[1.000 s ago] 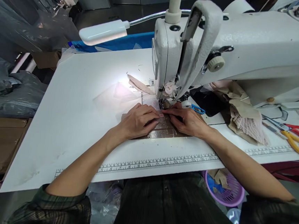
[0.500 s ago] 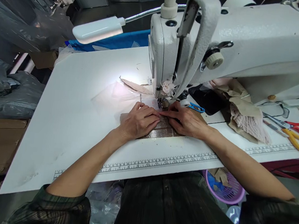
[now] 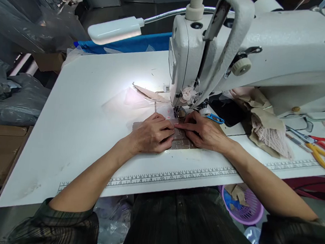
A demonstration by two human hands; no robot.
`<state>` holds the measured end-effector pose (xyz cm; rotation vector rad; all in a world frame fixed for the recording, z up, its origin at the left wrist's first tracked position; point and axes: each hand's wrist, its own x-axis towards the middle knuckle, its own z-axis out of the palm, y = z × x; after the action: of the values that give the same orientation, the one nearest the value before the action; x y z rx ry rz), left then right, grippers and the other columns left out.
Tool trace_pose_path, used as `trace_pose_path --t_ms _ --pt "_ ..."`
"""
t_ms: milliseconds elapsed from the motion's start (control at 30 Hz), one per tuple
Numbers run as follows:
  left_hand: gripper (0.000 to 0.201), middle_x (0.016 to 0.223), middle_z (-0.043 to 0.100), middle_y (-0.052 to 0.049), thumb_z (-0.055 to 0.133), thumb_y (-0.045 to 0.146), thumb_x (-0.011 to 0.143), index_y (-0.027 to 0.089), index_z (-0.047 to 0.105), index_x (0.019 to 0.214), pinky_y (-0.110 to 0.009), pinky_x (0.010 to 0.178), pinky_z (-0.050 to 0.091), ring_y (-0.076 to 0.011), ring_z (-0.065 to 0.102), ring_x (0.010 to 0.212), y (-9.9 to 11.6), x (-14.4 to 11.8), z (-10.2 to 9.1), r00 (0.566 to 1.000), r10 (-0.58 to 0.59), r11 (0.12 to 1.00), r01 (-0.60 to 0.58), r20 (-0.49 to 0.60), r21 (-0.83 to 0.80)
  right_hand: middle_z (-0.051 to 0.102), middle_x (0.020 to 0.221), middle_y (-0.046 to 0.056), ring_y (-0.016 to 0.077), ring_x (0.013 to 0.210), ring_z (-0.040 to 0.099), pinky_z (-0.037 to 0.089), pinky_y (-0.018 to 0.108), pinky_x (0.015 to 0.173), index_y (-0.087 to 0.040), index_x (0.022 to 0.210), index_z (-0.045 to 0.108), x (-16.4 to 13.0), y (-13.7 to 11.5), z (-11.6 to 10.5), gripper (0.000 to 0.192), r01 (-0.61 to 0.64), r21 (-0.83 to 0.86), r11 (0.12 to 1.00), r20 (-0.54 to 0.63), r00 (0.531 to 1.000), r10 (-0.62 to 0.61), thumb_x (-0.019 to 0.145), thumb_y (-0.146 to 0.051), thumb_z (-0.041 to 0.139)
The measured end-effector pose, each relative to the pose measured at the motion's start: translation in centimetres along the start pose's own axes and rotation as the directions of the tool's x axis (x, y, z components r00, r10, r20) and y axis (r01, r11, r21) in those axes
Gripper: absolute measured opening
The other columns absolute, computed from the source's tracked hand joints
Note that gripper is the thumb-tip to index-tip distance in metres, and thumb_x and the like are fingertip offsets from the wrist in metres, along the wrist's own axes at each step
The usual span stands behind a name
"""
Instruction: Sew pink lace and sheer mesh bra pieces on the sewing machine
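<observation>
The left hand (image 3: 150,135) and right hand (image 3: 204,133) are lying flat, fingers extended and fingertips meeting, pressing the brown fabric piece (image 3: 181,142) onto the white surface (image 3: 95,104) just before the sewing machine (image 3: 242,53) needle.

Both hands flat, palms down, left hand (image 3: 150,135) and right hand (image 3: 204,132) fingertip to fingertip
</observation>
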<state>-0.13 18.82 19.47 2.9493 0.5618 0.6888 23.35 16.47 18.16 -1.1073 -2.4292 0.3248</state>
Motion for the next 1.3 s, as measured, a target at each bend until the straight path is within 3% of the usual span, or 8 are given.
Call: trace_pose_path --t_ms 200,500,733,867,1133,1300 --pt "0.019 0.089 0.072 -0.007 0.054 0.022 0.087 0.015 0.072 0.089 -0.041 0.089 0.047 -0.0178 0.064 0.078 0.0 -0.1 -0.1 0.999 -0.017 1.0 0.017 -0.028 -0.001 0.059 0.107 0.011 0.021 0.087 0.057 0.048 0.033 0.077 -0.026 0.128 0.065 -0.2 -0.2 0.0 0.038 -0.011 -0.09 0.996 0.057 0.998 0.016 0.095 -0.025 0.047" --pt "0.024 0.099 0.072 -0.007 0.052 0.027 0.088 0.018 0.071 0.098 -0.046 0.097 0.042 -0.0206 0.065 0.085 -0.4 -0.1 0.0 0.992 -0.11 0.994 0.109 0.057 0.03 0.062 0.103 0.013 0.0204 0.077 0.058 0.048 0.031 0.067 -0.021 0.13 0.062 0.8 -1.2 -0.3 0.04 -0.085 -0.15 0.985 0.056 0.994 0.094 0.094 -0.024 0.047" --pt "0.03 0.111 0.069 -0.01 0.049 0.028 0.09 0.014 0.069 0.107 -0.048 0.103 0.037 -0.0231 0.065 0.093 -0.2 -0.1 -0.1 0.984 -0.152 0.985 0.143 0.096 0.1 0.061 0.108 0.014 0.0236 0.091 0.059 0.052 0.039 0.081 -0.017 0.121 0.067 0.2 -1.3 0.1 0.034 -0.067 -0.01 0.998 0.001 0.998 0.067 0.095 -0.023 0.046" --pt "0.031 0.112 0.068 -0.011 0.049 0.029 0.091 0.014 0.067 0.111 -0.05 0.104 0.037 -0.0239 0.064 0.096 -0.4 -0.1 0.0 0.982 -0.16 0.983 0.148 0.105 0.111 0.06 0.108 0.014 0.0247 0.094 0.059 0.052 0.04 0.084 -0.016 0.121 0.067 0.1 -1.3 0.3 0.034 -0.05 -0.031 0.998 -0.004 0.999 0.05 0.094 -0.023 0.047" --pt "0.032 0.118 0.066 -0.01 0.05 0.032 0.092 0.014 0.067 0.112 -0.05 0.106 0.035 -0.0242 0.064 0.099 -1.3 0.1 0.0 0.978 -0.174 0.98 0.16 0.115 0.12 0.063 0.1 0.015 0.024 0.081 0.06 0.05 0.034 0.067 -0.016 0.126 0.065 1.2 -1.9 0.0 0.038 -0.072 -0.201 0.977 0.039 0.996 0.081 0.095 -0.023 0.044" --pt "0.034 0.125 0.064 -0.011 0.05 0.034 0.092 0.016 0.065 0.117 -0.05 0.106 0.035 -0.0258 0.062 0.105 -1.6 0.1 0.0 0.973 -0.195 0.976 0.179 0.126 0.123 0.066 0.1 0.015 0.0221 0.073 0.062 0.048 0.032 0.061 -0.019 0.127 0.065 1.4 -1.8 -0.4 0.039 -0.149 -0.192 0.97 0.081 0.983 0.167 0.096 -0.028 0.044"
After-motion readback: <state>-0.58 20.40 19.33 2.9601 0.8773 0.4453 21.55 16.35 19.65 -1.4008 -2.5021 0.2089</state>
